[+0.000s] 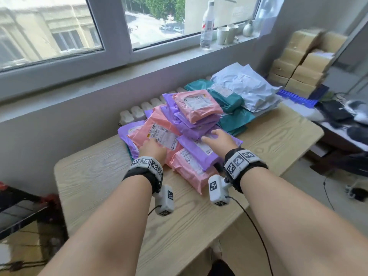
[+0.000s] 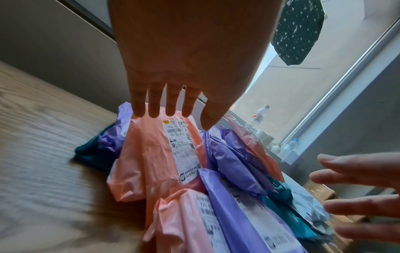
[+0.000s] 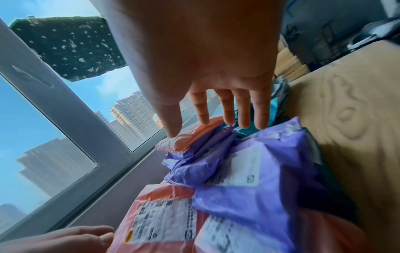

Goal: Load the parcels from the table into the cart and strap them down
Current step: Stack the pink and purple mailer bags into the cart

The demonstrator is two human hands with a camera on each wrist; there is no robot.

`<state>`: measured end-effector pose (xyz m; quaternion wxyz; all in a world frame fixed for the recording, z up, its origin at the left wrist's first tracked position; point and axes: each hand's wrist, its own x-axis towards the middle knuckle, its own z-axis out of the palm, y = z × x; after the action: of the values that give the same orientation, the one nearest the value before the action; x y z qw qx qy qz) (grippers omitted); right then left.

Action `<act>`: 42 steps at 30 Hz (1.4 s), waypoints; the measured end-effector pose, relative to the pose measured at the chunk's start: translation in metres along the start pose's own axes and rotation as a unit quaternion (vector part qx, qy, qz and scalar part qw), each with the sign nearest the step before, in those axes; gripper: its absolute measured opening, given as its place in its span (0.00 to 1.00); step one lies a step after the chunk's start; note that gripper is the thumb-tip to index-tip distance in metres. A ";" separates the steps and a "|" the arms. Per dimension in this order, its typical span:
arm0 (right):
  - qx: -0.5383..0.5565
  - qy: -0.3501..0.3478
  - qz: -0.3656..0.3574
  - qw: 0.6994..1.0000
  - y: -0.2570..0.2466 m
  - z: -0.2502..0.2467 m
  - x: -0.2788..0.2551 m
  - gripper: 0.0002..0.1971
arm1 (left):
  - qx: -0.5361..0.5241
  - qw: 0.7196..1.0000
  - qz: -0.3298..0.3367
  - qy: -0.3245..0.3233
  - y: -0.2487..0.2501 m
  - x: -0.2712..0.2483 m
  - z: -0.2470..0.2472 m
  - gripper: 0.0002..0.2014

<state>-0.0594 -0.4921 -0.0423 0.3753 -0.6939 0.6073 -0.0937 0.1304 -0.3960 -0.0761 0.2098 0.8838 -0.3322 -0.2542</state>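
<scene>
A heap of pink and purple parcels lies on the wooden table [image 1: 95,182]. My left hand [image 1: 153,149] reaches with straight fingers over a pink parcel [image 1: 159,132] with a white label, seen from the left wrist view as pink parcel [image 2: 151,154] below the left hand [image 2: 171,109]. My right hand [image 1: 216,137] is spread flat over a purple parcel [image 1: 201,151]; in the right wrist view the right hand [image 3: 218,119] hovers above that purple parcel [image 3: 270,179]. Neither hand grips anything. Whether the fingers touch the parcels I cannot tell.
Teal parcels [image 1: 229,100] and white parcels [image 1: 251,86] are stacked behind the heap at the right. Cardboard boxes [image 1: 302,62] stand at the far right. A bottle [image 1: 208,26] and cups sit on the windowsill. A dark metal frame [image 1: 25,212] stands left of the table.
</scene>
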 end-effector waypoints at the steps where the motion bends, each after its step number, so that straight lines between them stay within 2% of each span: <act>1: -0.002 0.006 -0.011 1.000 -0.004 -0.004 0.016 0.32 | 0.000 1.000 -0.006 0.012 0.005 0.011 0.002 0.24; 4: -0.024 0.006 -0.053 0.998 -0.020 -0.010 0.066 0.30 | 0.005 0.998 -0.028 0.047 0.015 0.039 0.006 0.28; 7: -0.047 -0.004 -0.086 0.995 -0.037 -0.016 0.110 0.34 | 0.029 0.993 -0.014 0.111 0.028 0.060 0.009 0.28; 9: -0.088 0.004 -0.104 0.991 -0.048 -0.017 0.138 0.35 | 0.067 0.989 -0.019 0.130 0.037 0.072 0.009 0.29; 11: -0.111 0.007 -0.119 0.987 -0.057 -0.017 0.161 0.34 | 0.107 0.986 -0.049 0.120 0.041 0.086 0.009 0.32; 14: -0.124 0.000 -0.138 0.983 -0.067 -0.014 0.191 0.33 | 0.111 0.983 -0.111 0.094 0.036 0.110 0.012 0.39; 20: -0.163 -0.043 -0.119 0.978 -0.079 0.011 0.228 0.47 | 0.143 0.971 -0.188 0.039 0.019 0.141 0.014 0.45; 26: -0.188 -0.080 -0.116 0.972 -0.066 0.032 0.237 0.44 | 0.120 0.975 -0.186 -0.031 -0.005 0.154 0.034 0.43; 30: -0.177 -0.088 -0.127 0.972 -0.056 0.042 0.233 0.47 | 0.106 0.977 -0.184 -0.009 -0.016 0.148 0.047 0.38; 42: -0.202 -0.137 -0.132 0.961 -0.036 0.080 0.160 0.48 | 0.092 0.981 -0.171 -0.001 -0.065 0.084 0.043 0.40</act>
<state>0.0550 -0.6065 -0.1277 0.2907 -0.8355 0.4597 0.0783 0.1905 -0.4180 -0.1712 0.0805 0.9429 -0.1983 -0.2554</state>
